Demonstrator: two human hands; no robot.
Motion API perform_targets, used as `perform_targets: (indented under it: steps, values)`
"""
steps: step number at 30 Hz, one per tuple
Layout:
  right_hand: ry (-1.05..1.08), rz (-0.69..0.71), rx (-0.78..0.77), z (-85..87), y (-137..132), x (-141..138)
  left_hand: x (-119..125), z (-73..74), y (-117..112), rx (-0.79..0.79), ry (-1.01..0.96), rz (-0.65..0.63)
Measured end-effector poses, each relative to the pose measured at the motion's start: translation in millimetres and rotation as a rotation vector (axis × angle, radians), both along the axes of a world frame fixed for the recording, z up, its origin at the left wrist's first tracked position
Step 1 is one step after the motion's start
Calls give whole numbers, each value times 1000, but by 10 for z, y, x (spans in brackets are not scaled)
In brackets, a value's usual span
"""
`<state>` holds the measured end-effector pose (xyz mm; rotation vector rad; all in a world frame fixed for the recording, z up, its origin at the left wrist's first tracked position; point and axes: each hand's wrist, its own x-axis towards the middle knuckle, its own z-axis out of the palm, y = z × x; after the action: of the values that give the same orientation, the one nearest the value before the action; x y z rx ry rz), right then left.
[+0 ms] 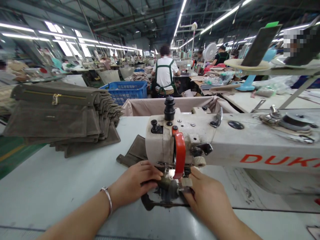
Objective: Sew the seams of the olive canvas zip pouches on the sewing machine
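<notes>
A dark brown fabric piece [136,150] lies partly under the head of a white sewing machine [220,136], its far part sticking out to the left. My left hand [136,178], with a bangle at the wrist, is closed on the near edge of this piece, just left of the needle area. To the right of the presser foot is my right hand [211,191], its fingers bent and closed; what they grip is mostly hidden by machine parts. An orange-red guard [179,155] stands between the hands and covers part of the needle area.
A stack of brown zippered fabric pieces [55,113] rests at the table's left. Behind the machine are a pink cloth-lined trough [150,106] and a blue crate [127,90]. A co-worker [165,71] sits beyond. Thread cones [260,46] stand at upper right.
</notes>
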<state>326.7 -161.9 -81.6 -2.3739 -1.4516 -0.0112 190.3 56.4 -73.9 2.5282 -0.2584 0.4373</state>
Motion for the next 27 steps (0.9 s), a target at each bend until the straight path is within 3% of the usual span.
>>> perform_targets:
  steps: [10,15,27]
  values:
    - [57,253,212,-111,2,-57,-47,-126,-484,0,-47,233]
    - [71,237,192,-106,-1,-83,-32,-159,-489,28,-109,231]
    - [-104,193,159,-149,68,-61,98,-123,-411,-20,-46,258]
